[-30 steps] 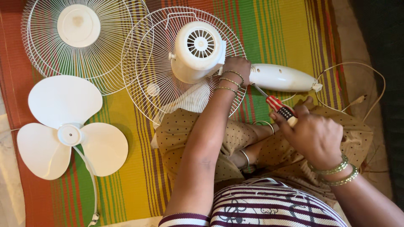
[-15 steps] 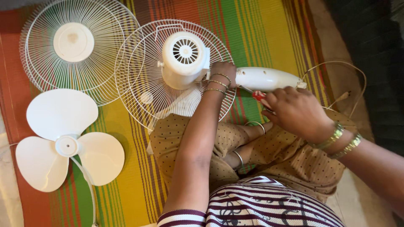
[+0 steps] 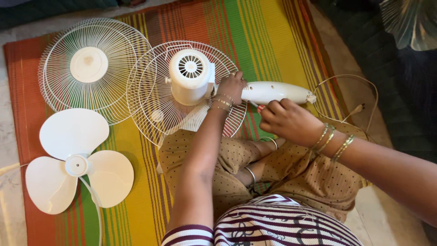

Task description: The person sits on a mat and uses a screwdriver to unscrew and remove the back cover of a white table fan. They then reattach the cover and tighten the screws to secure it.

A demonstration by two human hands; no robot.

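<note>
Two hands work at the fan motor housing (image 3: 190,75), lying on its rear grille (image 3: 150,98) mid-mat (image 3: 273,32). Left hand (image 3: 231,86) closes on the neck joint; keep it firm. Right hand (image 3: 287,120) curls shut, seemingly around a red-handled tool, mostly hidden.

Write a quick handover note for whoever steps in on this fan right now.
Left hand grips the joint between the motor housing and the white neck. Right hand holds a red-handled tool at the neck, mostly hidden. Rear grille sits around the motor. Already off: front grille and blade, on the striped mat. Left: neck still joined to motor.
</note>
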